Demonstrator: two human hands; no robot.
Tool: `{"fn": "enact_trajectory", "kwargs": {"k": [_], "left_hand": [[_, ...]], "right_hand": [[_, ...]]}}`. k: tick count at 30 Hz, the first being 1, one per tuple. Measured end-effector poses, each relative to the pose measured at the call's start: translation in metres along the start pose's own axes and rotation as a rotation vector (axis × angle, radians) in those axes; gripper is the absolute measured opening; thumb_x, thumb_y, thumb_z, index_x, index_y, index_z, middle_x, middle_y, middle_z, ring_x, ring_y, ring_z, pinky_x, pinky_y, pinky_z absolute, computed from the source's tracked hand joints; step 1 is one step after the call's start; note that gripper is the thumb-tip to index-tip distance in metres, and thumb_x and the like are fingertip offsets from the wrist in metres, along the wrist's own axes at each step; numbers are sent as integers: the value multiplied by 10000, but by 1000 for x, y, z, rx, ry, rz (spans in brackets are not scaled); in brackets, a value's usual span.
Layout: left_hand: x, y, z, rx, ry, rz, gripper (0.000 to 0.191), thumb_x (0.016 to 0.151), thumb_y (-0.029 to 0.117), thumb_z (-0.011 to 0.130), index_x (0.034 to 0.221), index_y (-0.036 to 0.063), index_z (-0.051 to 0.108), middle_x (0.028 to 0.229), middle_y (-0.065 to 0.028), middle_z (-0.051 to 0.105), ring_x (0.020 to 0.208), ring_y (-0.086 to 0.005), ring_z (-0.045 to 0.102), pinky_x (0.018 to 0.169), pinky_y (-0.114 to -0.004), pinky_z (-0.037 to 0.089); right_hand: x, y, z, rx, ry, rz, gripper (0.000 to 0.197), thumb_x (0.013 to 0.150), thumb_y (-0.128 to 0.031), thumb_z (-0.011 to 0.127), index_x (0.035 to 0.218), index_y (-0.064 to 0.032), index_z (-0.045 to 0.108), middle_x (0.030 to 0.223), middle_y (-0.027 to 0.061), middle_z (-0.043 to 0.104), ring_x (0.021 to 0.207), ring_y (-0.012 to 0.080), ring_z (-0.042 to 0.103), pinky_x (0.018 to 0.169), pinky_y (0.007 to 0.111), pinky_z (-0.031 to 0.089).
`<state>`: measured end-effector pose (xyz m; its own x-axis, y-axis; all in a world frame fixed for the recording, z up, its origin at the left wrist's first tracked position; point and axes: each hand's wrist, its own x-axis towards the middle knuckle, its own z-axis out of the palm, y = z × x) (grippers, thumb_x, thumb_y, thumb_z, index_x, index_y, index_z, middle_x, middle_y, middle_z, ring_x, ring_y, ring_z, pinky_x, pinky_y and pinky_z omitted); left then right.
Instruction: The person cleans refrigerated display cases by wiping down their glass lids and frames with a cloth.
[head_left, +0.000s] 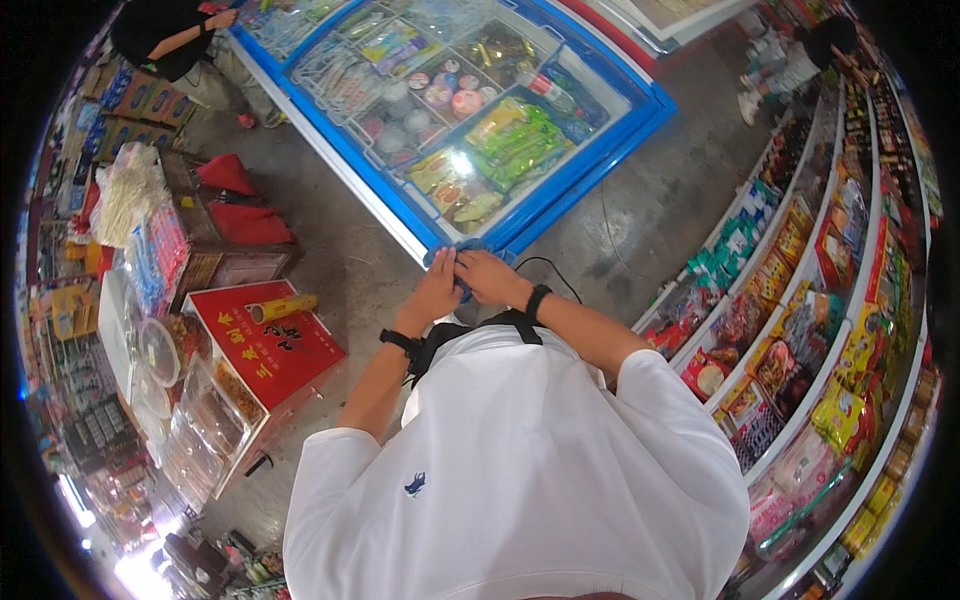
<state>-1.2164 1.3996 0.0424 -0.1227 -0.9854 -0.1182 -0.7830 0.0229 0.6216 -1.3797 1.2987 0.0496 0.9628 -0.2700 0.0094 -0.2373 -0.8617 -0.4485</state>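
A blue cloth (474, 244) lies bunched at the near corner of a chest freezer (607, 154) with a blue frame and a clear glass top. My left hand (435, 294) holds the cloth from the left side, fingers pointing forward over the white edge. My right hand (491, 279) grips it just to the right, its fingertips close to my left fingers. Part of the cloth hangs down between both hands, and the palms hide the rest. Under the glass, wire baskets hold ice-cream cups (454, 88) and green packets (517, 139).
On the left stand a red-topped display box (289, 341) with a yellow roll (283, 308) and a wooden cabinet (240, 259). Curved shelves of packaged food (780, 360) run along the right. One person (169, 45) stands by the freezer's far left; another (806, 56) is at the shelves.
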Motion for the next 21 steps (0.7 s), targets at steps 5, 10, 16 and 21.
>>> {"fn": "enact_trajectory", "kwargs": {"k": [5, 10, 16, 21], "left_hand": [[13, 51, 23, -43, -5, 24, 818, 817, 151, 600, 1468, -71, 156, 1445, -398, 221, 1366, -528, 230, 1137, -506, 248], [52, 74, 36, -59, 160, 32, 798, 813, 110, 578, 1474, -53, 162, 1463, -350, 240, 1369, -504, 244, 1138, -507, 240], [47, 71, 36, -118, 219, -93, 800, 816, 112, 599, 1477, -35, 173, 1510, -232, 267, 1398, -393, 270, 1127, -508, 250], [13, 85, 46, 63, 181, -243, 786, 850, 130, 600, 1484, -28, 163, 1525, -235, 239, 1409, -391, 254, 1129, -505, 246]], "right_hand": [[-55, 12, -20, 1, 121, -54, 582, 702, -6, 628, 1270, -5, 501, 1275, 148, 534, 1208, 315, 496, 1022, 416, 389], [-68, 32, -52, 99, 81, 85, 554, 698, 38, 610, 1241, -3, 511, 1320, 147, 513, 1276, 320, 448, 1056, 433, 357], [-66, 34, -36, 15, 215, 78, 472, 708, -11, 614, 1170, -23, 515, 1292, 161, 520, 1260, 352, 449, 1050, 466, 354], [-61, 29, -23, -93, 188, -74, 419, 731, -77, 667, 1126, -64, 528, 1302, 134, 508, 1294, 286, 434, 1055, 447, 334]]}}
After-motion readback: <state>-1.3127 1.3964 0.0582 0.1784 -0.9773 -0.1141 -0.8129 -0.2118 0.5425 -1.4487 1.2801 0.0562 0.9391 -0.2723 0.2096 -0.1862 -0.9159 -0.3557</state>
